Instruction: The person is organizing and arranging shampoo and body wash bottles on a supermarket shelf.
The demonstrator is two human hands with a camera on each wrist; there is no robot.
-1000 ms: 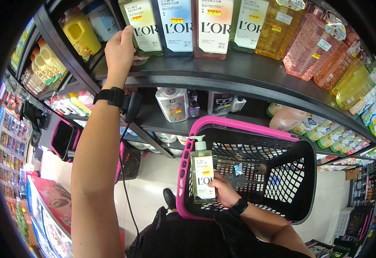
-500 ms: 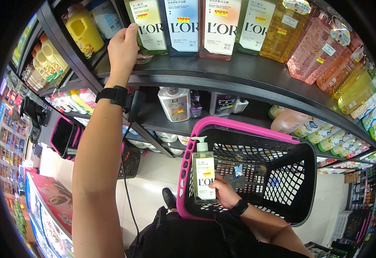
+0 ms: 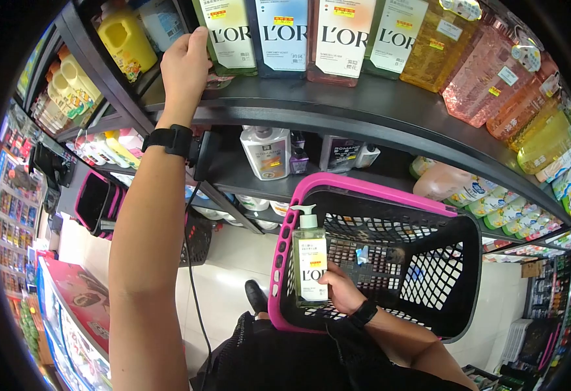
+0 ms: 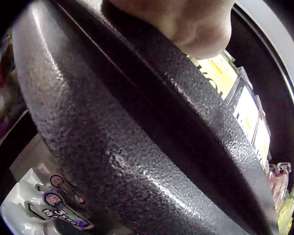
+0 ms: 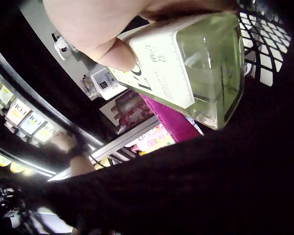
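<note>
Pump bottle [image 3: 309,268], pale green with its pump end up, is my first worry from this far off: it is held at the left end of the basket [image 3: 275,277] by the right hand [image 3: 345,291] alone. My right fingers seem wrapped round behind it, with the thumb pressed on the front, low on the label. Smooth sides and a grip so far below the pump could let it tip and slide; a knock against the pink rim would be a likely cause. Whether its base rests on anything, I cannot tell.

Up at the shelf [image 3: 363,103], the left hand [image 3: 186,68] is just beside the leftmost bottle [image 3: 231,42] of the front row. Its thumb is at that bottle's edge, but the other fingers are hidden, so I cannot tell how far they are bent or whether they have hold. A hasty pull could scrape it against the blue bottle [image 3: 281,42] next to it, and a weak grip could drop it over the front. The cable [image 3: 192,287] below the left wrist might also snag and jerk the arm
</note>
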